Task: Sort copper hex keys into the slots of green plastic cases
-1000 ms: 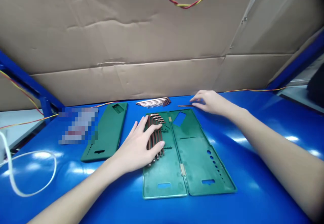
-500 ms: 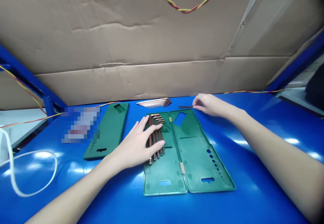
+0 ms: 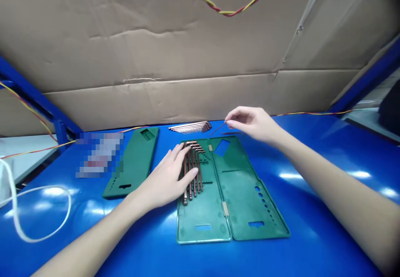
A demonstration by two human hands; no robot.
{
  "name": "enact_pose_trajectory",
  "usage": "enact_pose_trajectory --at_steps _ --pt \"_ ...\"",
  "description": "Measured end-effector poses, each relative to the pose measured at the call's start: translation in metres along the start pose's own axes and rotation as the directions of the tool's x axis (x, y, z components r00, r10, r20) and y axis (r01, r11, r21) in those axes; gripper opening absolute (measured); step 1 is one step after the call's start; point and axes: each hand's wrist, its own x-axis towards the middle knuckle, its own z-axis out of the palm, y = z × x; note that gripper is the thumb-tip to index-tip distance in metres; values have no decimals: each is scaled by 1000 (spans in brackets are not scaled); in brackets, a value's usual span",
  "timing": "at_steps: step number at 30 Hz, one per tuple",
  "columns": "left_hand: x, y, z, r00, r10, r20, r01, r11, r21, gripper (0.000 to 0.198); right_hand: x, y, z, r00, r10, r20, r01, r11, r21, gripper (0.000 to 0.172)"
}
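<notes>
An open green plastic case lies flat on the blue table. Several copper-coloured hex keys sit in its left half. My left hand rests flat on those keys, fingers stretched out. My right hand hovers above the case's far edge and pinches one thin hex key between thumb and fingertips, its free end pointing down-left. Another thin key lies on the table just under that hand.
A row of loose hex keys lies at the back by the cardboard wall. A closed green case lies to the left beside a blurred label. A white cable loops at far left. A twisted red-yellow wire hangs overhead.
My right hand has lifted off the table with one thin hex key pinched in it and moved slightly left. My left hand stays on the keys in the case.
</notes>
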Motion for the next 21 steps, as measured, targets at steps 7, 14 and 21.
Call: enact_pose_trajectory --at_steps 7,14,21 --pt "0 -2 1 1000 13 -27 -14 999 -29 65 -10 -17 35 907 -27 419 -48 985 168 24" --pt "-2 4 -1 999 49 -9 -49 999 19 84 -17 -18 55 835 -89 544 12 990 144 21" --pt "-1 8 -1 999 43 13 -43 999 16 86 -17 -14 69 893 12 450 -54 995 81 31"
